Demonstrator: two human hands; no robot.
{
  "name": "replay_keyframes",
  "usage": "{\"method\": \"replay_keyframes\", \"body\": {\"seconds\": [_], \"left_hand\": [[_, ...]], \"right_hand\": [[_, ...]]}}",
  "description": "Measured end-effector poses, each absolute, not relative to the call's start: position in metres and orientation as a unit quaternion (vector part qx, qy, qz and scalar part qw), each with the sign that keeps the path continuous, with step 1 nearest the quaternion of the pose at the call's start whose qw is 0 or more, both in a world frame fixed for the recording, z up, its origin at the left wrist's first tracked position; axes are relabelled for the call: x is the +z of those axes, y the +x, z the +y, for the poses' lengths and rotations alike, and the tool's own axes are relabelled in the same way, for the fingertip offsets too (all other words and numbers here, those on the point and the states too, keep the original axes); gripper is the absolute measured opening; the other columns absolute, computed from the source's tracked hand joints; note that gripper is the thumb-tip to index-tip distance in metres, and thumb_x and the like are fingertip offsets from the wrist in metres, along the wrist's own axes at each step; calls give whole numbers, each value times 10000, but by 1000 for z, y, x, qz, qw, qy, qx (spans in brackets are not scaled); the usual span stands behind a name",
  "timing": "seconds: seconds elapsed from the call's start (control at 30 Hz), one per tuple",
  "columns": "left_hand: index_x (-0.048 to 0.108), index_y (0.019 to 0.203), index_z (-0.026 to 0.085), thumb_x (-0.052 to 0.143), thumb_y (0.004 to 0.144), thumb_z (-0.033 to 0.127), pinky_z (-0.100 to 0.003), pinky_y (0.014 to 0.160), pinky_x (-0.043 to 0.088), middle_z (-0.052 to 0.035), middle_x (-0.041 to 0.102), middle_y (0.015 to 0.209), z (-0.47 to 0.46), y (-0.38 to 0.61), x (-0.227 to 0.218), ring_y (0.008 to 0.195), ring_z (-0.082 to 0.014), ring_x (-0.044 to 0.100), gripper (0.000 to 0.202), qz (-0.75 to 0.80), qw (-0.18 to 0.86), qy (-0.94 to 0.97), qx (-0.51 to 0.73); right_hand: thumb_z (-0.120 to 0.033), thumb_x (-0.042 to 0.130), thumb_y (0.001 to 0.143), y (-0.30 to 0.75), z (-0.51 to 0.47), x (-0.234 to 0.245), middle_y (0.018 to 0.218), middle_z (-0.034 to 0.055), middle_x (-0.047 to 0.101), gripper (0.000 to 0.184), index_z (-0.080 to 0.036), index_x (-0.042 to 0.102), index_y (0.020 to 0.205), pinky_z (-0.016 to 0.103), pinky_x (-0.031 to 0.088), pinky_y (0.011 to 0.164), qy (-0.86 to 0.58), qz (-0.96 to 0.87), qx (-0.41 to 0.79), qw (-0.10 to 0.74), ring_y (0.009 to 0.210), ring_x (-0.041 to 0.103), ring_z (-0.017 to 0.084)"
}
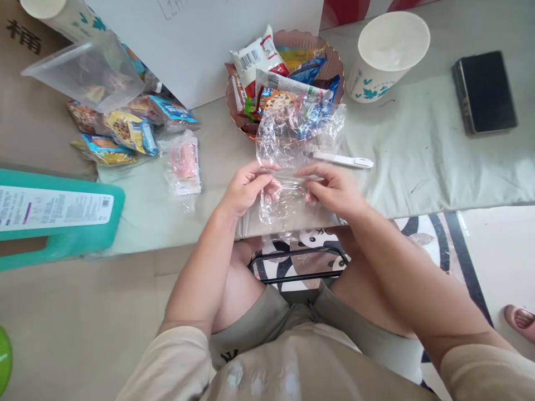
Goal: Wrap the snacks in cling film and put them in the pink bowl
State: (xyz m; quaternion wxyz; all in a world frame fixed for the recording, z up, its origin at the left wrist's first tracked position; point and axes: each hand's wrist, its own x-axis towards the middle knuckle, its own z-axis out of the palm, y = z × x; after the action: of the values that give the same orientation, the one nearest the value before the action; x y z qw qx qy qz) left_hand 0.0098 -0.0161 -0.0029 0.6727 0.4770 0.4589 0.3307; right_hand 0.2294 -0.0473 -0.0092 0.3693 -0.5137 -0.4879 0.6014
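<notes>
Between my two hands a clear plastic bag (pixel 281 209) is stretched over the front edge of the table. My left hand (pixel 246 188) pinches its left side, thumb against fingers. On the right side, my right hand (pixel 332 186) grips the film in the same way. The bag's crumpled far end reaches up against a scalloped pinkish basket (pixel 234 120) heaped with wrapped snacks (pixel 280 103). Just beyond my right hand lies a white utility knife or similar slim tool (pixel 345 160). To the left of my left hand is a small stack of pink-and-clear packets (pixel 184 167).
Bagged snacks (pixel 125 131) and a clear plastic tub (pixel 100 72) sit at the left, near a teal jug (pixel 112 209). Behind the basket stands a white board (pixel 200 50). A paper cup (pixel 376 67) and a black box-shaped device (pixel 487 92) are at the right.
</notes>
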Motion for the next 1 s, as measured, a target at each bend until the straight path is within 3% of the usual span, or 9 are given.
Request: {"method": "replay_keyframes", "body": {"seconds": [0.13, 0.3, 0.43, 0.53, 0.6, 0.67, 0.8, 0.9, 1.0], "left_hand": [[712, 862, 178, 728, 784, 293, -243, 554, 549, -5, 761, 752, -17, 9, -5, 529, -112, 685, 141, 428, 680, 486, 343], [716, 719, 173, 731, 753, 246, -247, 571, 556, -12, 736, 714, -17, 7, -3, 556, -114, 667, 82, 450, 673, 472, 349], [761, 720, 152, 707, 691, 200, -254, 619, 583, -35, 757, 720, -12, 4, 1, 593, -134, 694, 77, 454, 712, 443, 302], [770, 714, 137, 678, 795, 397, -258, 608, 581, -74, 759, 698, -8, 5, 1, 608, -164, 717, 287, 472, 731, 406, 280], [743, 662, 137, 607, 882, 589, -251, 573, 561, -94, 745, 664, -7, 7, -1, 592, -170, 715, 521, 507, 710, 393, 290], [721, 628, 139, 617, 882, 673, -243, 557, 547, -94, 735, 642, -8, 11, -2, 573, -160, 701, 600, 539, 677, 396, 307], [728, 643, 134, 800, 769, 553, -238, 603, 552, -66, 724, 638, -12, 13, -1, 584, -130, 672, 443, 539, 653, 433, 309], [735, 698, 140, 876, 661, 356, -205, 608, 515, -24, 706, 672, -12, 10, 0, 610, -95, 637, 260, 499, 660, 468, 310], [728, 824, 166, 838, 616, 203, -191, 558, 468, 8, 687, 802, -11, 7, 0, 605, -68, 594, 239, 489, 658, 471, 326]], "right_hand": [[-229, 583, 814, 227, -47, -16, 1307, 26, 703, 175, -233, 728, 912, 244, 462, 477, -503, -498, 547, 447, 514, 565, 35], [-329, 661, 810, 231, -48, -12, 1201, 44, 688, 131, -228, 699, 736, 268, 481, 534, -499, -508, 520, 471, 650, 583, 90], [-458, 694, 812, 240, -47, -7, 1183, 70, 675, 287, -238, 677, 628, 380, 557, 745, -479, -554, 509, 452, 857, 638, 194], [-449, 668, 813, 243, -46, -7, 1234, 80, 667, 283, -254, 696, 609, 484, 534, 987, -469, -577, 490, 455, 1116, 635, 285], [-461, 637, 837, 244, -45, -7, 1214, 76, 675, 297, -263, 724, 632, 522, 480, 1093, -473, -579, 489, 450, 1179, 620, 300], [-576, 574, 888, 243, -45, -8, 1213, 73, 679, 433, -262, 737, 638, 526, 441, 1151, -482, -585, 483, 438, 1197, 611, 299], [-863, 420, 877, 242, -47, -7, 1318, 73, 629, 718, -256, 760, 694, 516, 412, 1205, -485, -599, 455, 446, 1273, 576, 312], [-839, 538, 844, 243, -50, -5, 1452, 35, 558, 617, -280, 790, 770, 527, 365, 1249, -456, -639, 444, 433, 1415, 490, 339], [-766, 537, 897, 244, -52, -6, 1516, 25, 528, 602, -247, 756, 683, 548, 349, 1252, -446, -665, 444, 402, 1465, 446, 355]]}}
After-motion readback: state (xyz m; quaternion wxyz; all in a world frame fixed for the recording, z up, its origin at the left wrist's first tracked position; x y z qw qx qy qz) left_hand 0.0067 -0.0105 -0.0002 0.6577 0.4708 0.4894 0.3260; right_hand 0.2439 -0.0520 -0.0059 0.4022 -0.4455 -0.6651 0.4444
